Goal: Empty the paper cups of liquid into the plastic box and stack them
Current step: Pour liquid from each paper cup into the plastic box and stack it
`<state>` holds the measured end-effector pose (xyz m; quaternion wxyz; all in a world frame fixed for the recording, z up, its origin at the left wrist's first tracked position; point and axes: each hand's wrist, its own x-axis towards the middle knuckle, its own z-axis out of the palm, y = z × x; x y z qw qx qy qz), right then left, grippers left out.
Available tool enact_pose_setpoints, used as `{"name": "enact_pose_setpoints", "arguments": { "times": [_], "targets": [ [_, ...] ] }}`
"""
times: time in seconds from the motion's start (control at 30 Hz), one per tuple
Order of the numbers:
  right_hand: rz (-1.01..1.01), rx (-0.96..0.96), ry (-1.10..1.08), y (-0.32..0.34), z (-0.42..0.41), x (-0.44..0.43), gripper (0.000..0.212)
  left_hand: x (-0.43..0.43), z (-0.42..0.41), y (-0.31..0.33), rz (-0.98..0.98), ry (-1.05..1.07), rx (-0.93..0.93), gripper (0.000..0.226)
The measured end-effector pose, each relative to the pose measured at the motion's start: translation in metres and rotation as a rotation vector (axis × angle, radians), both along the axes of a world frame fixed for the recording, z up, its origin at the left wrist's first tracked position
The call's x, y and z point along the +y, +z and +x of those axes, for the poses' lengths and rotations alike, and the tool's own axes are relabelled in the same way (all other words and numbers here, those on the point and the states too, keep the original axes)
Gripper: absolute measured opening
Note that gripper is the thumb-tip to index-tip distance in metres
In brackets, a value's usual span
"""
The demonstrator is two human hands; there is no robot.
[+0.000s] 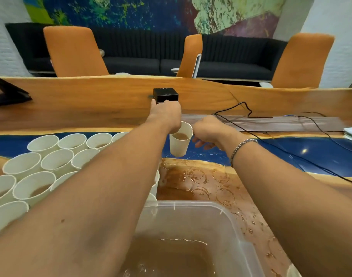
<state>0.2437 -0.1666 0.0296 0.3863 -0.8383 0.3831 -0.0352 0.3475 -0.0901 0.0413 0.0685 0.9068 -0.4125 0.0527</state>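
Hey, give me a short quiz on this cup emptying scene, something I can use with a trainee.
1. True or false: the cup in the left hand is empty.
2. Fill in: the plastic box holds brown ____.
3. Where do the waiting cups stand? A: left of the box. B: right of the box. C: inside the box.
Key: 1 false. 2 liquid. 3 A.
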Motion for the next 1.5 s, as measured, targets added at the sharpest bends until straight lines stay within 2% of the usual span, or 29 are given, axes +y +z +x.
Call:
{"name": "enact_pose_setpoints", "arguments": {
  "times": [0.2, 0.37, 0.53, 0.67, 0.8, 0.93, 1.0, 1.1, 1.27, 1.5],
  "targets": [
    [-0.033, -0.095, 0.098, 0.049, -0.049, 0.029, 0.04, 0.035, -0.034, 0.062, -0.119, -0.014, 0.009, 0.006],
    [0.042, -0.269, 0.145, 0.066, -0.09, 0.073, 0.065, 0.073, -0.065, 0.105, -0.165, -0.069, 0.049, 0.022],
    [0.147, -0.504, 0.117, 0.071, -0.124, 0.12, 0.061, 0.118, -0.095, 0.133, -0.184, -0.136, 0.1, 0.019],
    [0.184, -0.581, 0.104, 0.066, -0.149, 0.15, 0.062, 0.155, -0.12, 0.133, -0.275, -0.147, 0.176, 0.016],
    [0.216, -0.636, 0.107, 0.053, -0.169, 0.174, 0.047, 0.199, -0.139, 0.109, -0.455, -0.126, 0.294, 0.038],
    [0.185, -0.595, 0.143, 0.029, -0.182, 0.192, 0.048, 0.24, -0.143, 0.063, -0.496, -0.066, 0.334, 0.045],
    [0.152, -0.559, 0.153, 0.017, -0.184, 0.199, 0.058, 0.253, -0.142, 0.038, -0.467, -0.036, 0.297, 0.045],
    [0.073, -0.521, 0.161, 0.003, -0.185, 0.205, 0.057, 0.263, -0.139, 0.012, -0.432, -0.022, 0.237, 0.039],
    [-0.108, -0.419, 0.166, -0.01, -0.181, 0.209, 0.063, 0.268, -0.143, -0.012, -0.376, -0.038, 0.2, 0.033],
    [-0.303, -0.299, 0.178, -0.015, -0.181, 0.209, 0.066, 0.268, -0.131, -0.024, -0.367, 0.0, 0.3, 0.035]
  ]
}}
